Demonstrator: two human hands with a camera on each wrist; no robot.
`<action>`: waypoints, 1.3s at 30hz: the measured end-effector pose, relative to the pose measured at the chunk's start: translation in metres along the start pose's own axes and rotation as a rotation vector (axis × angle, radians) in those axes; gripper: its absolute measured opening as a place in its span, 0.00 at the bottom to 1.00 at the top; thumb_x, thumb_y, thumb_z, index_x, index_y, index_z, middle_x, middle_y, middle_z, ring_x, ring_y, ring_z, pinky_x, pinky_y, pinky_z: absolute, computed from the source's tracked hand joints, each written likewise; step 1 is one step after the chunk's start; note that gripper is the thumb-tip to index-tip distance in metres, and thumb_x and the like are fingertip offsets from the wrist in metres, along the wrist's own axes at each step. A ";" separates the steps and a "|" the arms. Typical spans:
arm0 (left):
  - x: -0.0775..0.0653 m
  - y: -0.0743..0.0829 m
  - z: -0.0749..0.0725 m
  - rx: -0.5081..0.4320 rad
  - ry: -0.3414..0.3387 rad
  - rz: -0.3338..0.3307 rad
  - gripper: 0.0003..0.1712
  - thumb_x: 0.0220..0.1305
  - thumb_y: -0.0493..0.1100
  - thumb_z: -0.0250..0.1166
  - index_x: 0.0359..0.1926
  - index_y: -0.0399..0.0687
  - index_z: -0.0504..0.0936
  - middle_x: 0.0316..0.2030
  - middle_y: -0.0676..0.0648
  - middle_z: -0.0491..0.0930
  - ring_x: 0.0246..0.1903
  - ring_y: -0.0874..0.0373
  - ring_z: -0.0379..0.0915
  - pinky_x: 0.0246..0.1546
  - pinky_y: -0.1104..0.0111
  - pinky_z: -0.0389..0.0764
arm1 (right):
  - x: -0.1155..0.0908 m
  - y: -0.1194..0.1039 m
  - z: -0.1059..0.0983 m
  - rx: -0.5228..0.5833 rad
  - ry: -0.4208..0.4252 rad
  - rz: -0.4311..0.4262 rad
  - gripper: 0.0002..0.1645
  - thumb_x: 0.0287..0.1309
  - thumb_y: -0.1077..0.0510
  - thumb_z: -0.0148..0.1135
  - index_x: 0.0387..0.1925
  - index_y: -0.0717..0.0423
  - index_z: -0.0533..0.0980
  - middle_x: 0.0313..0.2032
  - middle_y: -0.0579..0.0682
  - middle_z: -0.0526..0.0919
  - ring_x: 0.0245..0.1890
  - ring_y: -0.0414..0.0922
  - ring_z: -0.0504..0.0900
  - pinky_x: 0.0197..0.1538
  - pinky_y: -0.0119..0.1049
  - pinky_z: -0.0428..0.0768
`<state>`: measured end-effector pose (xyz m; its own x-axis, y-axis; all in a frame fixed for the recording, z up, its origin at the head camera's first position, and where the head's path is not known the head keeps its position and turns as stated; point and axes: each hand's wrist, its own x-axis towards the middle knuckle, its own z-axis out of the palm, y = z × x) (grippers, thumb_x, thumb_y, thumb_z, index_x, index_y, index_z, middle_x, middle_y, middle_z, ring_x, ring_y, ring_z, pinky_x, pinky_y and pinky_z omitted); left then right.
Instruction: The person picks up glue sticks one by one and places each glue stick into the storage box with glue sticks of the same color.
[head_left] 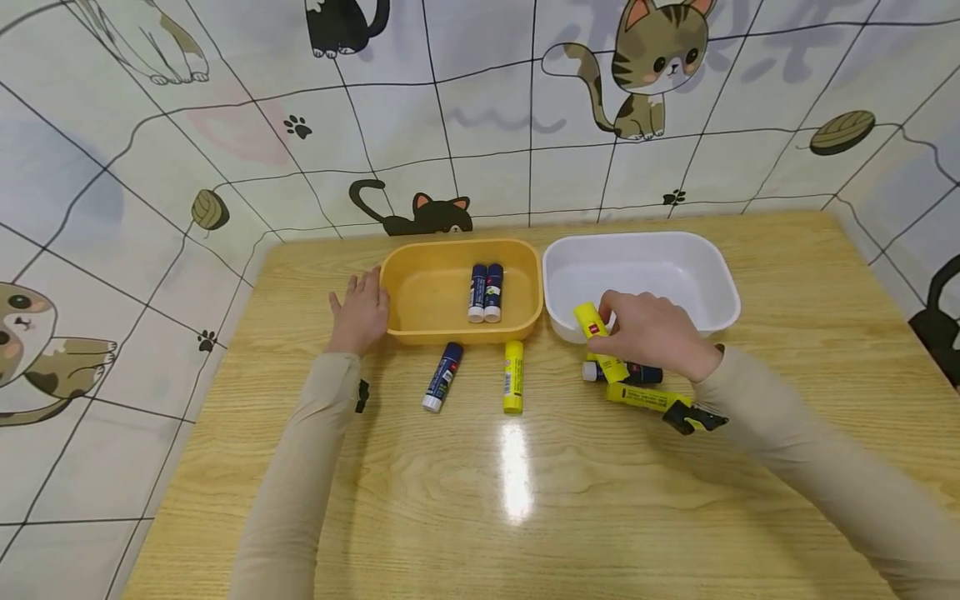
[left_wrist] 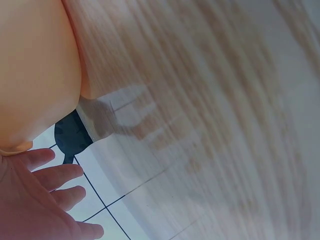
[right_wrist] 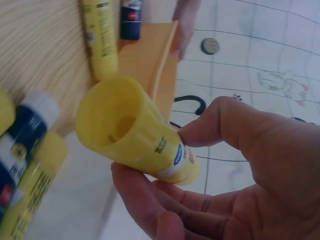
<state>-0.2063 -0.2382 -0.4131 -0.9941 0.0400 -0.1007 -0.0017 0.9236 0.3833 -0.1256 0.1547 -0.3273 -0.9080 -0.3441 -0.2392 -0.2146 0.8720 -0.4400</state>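
My right hand (head_left: 652, 329) pinches a yellow glue stick (head_left: 600, 342) between thumb and fingers, tilted at the front rim of the white bin (head_left: 637, 247). The right wrist view shows the hollow end of this glue stick (right_wrist: 142, 132) facing the camera. Beneath that hand lie a dark blue glue stick (head_left: 637, 372) and another yellow glue stick (head_left: 647, 397). My left hand (head_left: 362, 312) rests with extended fingers against the left end of the yellow-orange bin (head_left: 461, 337). In the left wrist view its fingers (left_wrist: 60, 177) are spread beside the bin wall (left_wrist: 37, 65).
Two dark blue glue sticks (head_left: 485, 293) stand side by side inside the yellow-orange bin. In front of it, on the wooden table (head_left: 420, 500), lie one blue glue stick (head_left: 442, 377) and one yellow glue stick (head_left: 513, 377). A cat-patterned wall covering (head_left: 487, 117) rises behind.
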 end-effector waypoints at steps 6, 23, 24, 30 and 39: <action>0.000 0.000 0.000 0.001 0.002 0.000 0.31 0.77 0.48 0.32 0.76 0.43 0.47 0.73 0.36 0.49 0.72 0.39 0.35 0.63 0.37 0.29 | 0.001 0.012 -0.007 -0.073 -0.016 0.032 0.20 0.52 0.48 0.64 0.36 0.59 0.71 0.19 0.47 0.73 0.17 0.45 0.69 0.19 0.35 0.63; 0.001 0.002 0.000 -0.004 -0.001 -0.002 0.31 0.77 0.49 0.32 0.76 0.43 0.47 0.73 0.36 0.49 0.72 0.40 0.34 0.63 0.38 0.27 | 0.023 0.029 -0.047 -0.189 -0.013 0.071 0.24 0.54 0.47 0.65 0.36 0.65 0.72 0.23 0.51 0.74 0.20 0.48 0.70 0.23 0.37 0.64; 0.001 0.002 0.000 -0.008 -0.002 -0.003 0.31 0.77 0.49 0.32 0.76 0.42 0.47 0.73 0.37 0.49 0.72 0.40 0.34 0.63 0.38 0.26 | 0.025 0.030 -0.049 -0.186 -0.012 0.069 0.23 0.54 0.47 0.65 0.35 0.65 0.72 0.23 0.51 0.75 0.21 0.47 0.71 0.23 0.37 0.65; 0.001 0.002 -0.001 -0.009 0.000 -0.002 0.31 0.77 0.49 0.32 0.76 0.42 0.47 0.73 0.36 0.49 0.72 0.39 0.34 0.63 0.37 0.27 | 0.035 0.037 -0.060 -0.151 -0.054 0.079 0.20 0.57 0.48 0.63 0.27 0.62 0.71 0.20 0.51 0.76 0.21 0.47 0.72 0.24 0.36 0.63; 0.001 0.001 -0.002 -0.008 0.004 0.000 0.32 0.77 0.49 0.31 0.76 0.42 0.47 0.73 0.36 0.48 0.72 0.39 0.34 0.63 0.37 0.28 | 0.053 0.051 -0.071 -0.154 -0.120 0.109 0.22 0.58 0.46 0.62 0.20 0.60 0.73 0.17 0.51 0.78 0.22 0.48 0.77 0.24 0.35 0.64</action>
<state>-0.2079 -0.2383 -0.4112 -0.9945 0.0383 -0.0972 -0.0027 0.9204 0.3911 -0.2102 0.2060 -0.3008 -0.8813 -0.2763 -0.3835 -0.1786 0.9459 -0.2710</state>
